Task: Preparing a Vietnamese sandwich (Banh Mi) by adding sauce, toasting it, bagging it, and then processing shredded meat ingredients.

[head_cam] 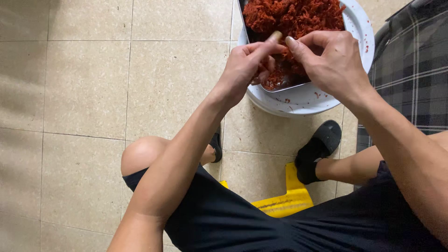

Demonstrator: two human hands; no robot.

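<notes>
My left hand (246,63) is closed around a small tan roll (274,36), whose end sticks up between the fingers. Beside it, my right hand (330,58) has its fingertips touching the roll's top. Both hands hover over a metal tray (285,86) heaped with shredded red filling (294,16). The tray rests on a round white lid or basin (317,95) on the floor. The lower part of the roll is hidden inside my left fist.
I sit on a low yellow stool (284,200) with knees apart and black slippers (319,149) on a beige tiled floor (88,93). A dark plaid cloth or garment (410,70) lies at the right edge.
</notes>
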